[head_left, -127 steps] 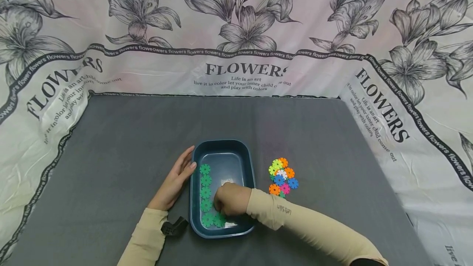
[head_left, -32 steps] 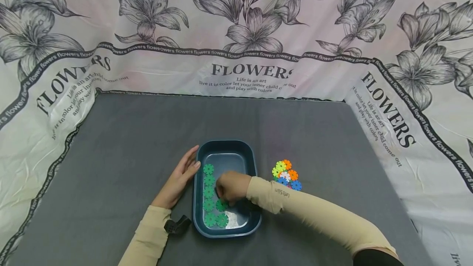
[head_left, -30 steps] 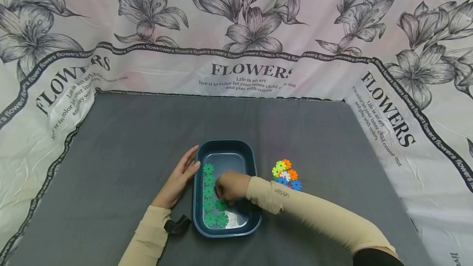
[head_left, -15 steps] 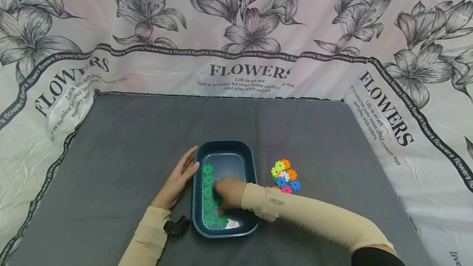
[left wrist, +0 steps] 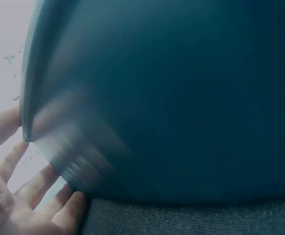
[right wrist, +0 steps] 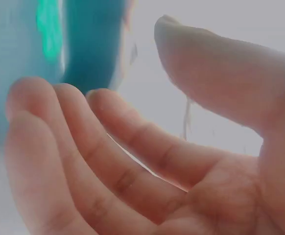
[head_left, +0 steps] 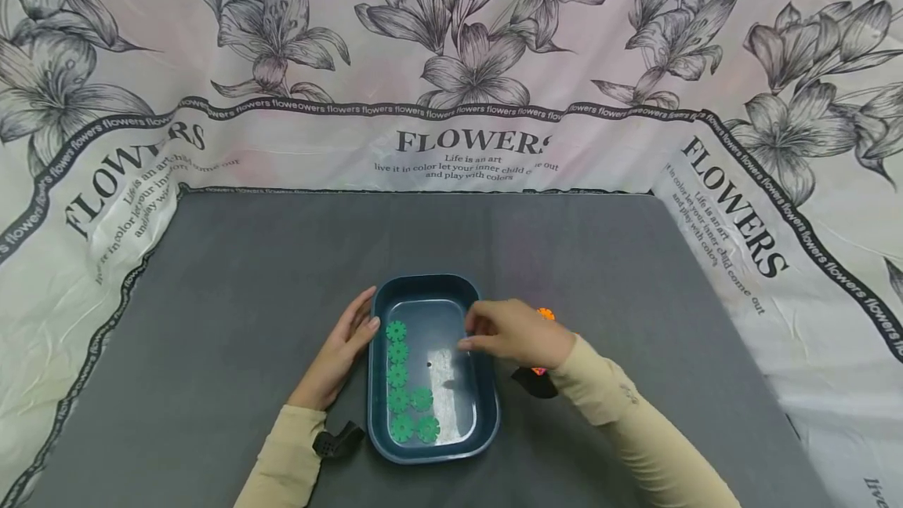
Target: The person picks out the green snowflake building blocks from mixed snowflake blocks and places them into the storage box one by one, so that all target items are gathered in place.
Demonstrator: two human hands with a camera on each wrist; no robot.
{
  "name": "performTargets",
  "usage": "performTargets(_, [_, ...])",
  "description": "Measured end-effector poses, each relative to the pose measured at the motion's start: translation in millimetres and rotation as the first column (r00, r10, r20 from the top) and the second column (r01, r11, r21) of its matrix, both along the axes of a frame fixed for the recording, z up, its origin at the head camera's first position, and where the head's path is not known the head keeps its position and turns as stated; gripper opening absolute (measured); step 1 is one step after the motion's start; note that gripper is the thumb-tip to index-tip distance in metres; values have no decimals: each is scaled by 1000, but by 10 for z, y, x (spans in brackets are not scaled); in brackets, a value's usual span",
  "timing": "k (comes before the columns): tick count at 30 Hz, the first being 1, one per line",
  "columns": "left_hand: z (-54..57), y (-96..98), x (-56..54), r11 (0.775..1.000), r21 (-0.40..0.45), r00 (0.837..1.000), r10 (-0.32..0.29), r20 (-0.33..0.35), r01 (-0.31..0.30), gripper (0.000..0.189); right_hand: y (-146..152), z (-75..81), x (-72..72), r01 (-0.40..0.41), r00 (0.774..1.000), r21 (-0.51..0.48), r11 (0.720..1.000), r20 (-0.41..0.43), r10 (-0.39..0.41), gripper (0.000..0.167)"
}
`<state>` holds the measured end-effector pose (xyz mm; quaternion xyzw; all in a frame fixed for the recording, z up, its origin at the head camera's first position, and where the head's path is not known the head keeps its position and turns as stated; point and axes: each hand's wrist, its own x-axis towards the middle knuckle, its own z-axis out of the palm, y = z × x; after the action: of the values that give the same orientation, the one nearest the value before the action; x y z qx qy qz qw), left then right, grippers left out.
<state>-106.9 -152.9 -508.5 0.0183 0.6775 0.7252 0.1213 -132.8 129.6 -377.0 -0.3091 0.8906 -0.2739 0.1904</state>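
Observation:
A dark blue rectangular tray (head_left: pixel 375 414) lies on the grey cloth. Several green notched plastic discs (head_left: pixel 397 375) form a column along its left side, with two more green discs (head_left: pixel 427 428) beside the lower end. My left hand (head_left: pixel 335 359) rests its fingertips against the tray's left wall, fingers spread, as the left wrist view shows too. Over the tray's right rim is my right hand (head_left: pixel 518 333). In the right wrist view its thumb (right wrist: pixel 221 73) stands apart from the bent, relaxed fingers, with nothing between them.
To the tray's right, a pile of coloured discs is mostly hidden behind my right hand; an orange disc (head_left: pixel 545 313) shows at its top. Flower-printed cloth (head_left: pixel 466 147) borders the grey surface (head_left: pixel 296 234) at the back and sides.
My right hand has left a green disc beside the column's lower part, above the disc placed there before. It has lifted and moved right to the tray's rim. My left hand stays put.

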Motion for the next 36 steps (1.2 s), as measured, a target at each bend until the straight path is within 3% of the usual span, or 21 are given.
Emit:
performTargets(4, [-40, 6, 94, 1000, -19, 1000, 11, 12, -11, 58, 544, -94, 65, 153, 988, -32, 988, 17, -153, 5])
performTargets(7, [-51, 0, 149, 1000, -10, 1000, 10, 25, -10, 58, 815, -278, 141, 198, 980, 3, 980, 32, -198, 10])
performTargets(12, [-30, -22, 151, 1000, 7, 1000, 26, 11, -26, 58, 904, -585, 183, 171, 985, 28, 985, -4, -171, 14])
performTargets(15, [-12, -28, 127, 1000, 9, 1000, 27, 3, -27, 58, 842, -687, 182, 197, 980, 14, 980, -35, -197, 11])
performTargets(22, [6, 4, 68, 1000, 5, 1000, 16, 3, -16, 59, 776, -736, 150, 365, 930, 81, 927, -80, -359, 11])
performTargets(28, [4, 15, 46, 1000, 3, 1000, 18, -5, -18, 58, 829, -725, 144, 371, 927, 112, 922, -95, -362, 5])
performTargets(36, [-12, 26, 19, 1000, 0, 1000, 16, -11, -16, 58, 828, -770, 106, 388, 915, 124, 913, -173, -365, 29])
